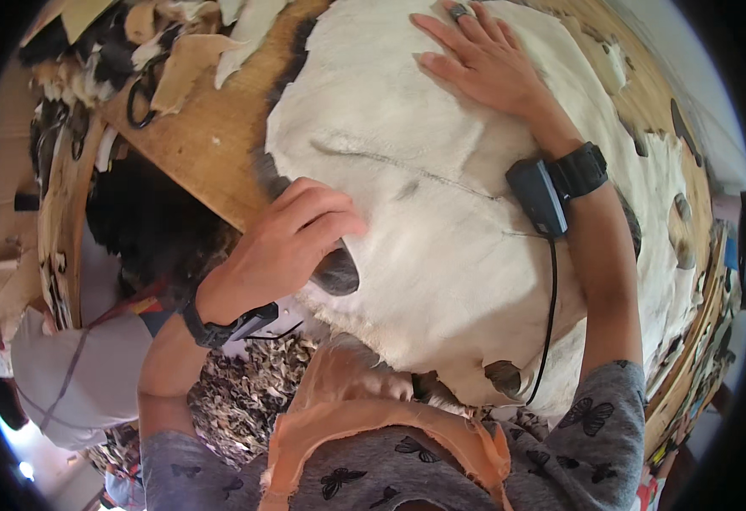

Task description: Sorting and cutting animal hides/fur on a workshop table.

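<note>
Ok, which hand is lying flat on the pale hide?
The right hand, spread on the far part of the pale hide, a ring on one finger; the left hand has bent fingers at the hide's left edge.

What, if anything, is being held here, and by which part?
The hide, seemingly pinched at its left edge by the left hand; the right hand lies flat on it, fingers spread.

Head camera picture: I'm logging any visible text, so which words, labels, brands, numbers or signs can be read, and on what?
None can be read.
Pale hide: no lettering visible.
Grey shirt: butterfly prints, no lettering made out.
Black box at the right wrist: any markings are too small to read.
</note>
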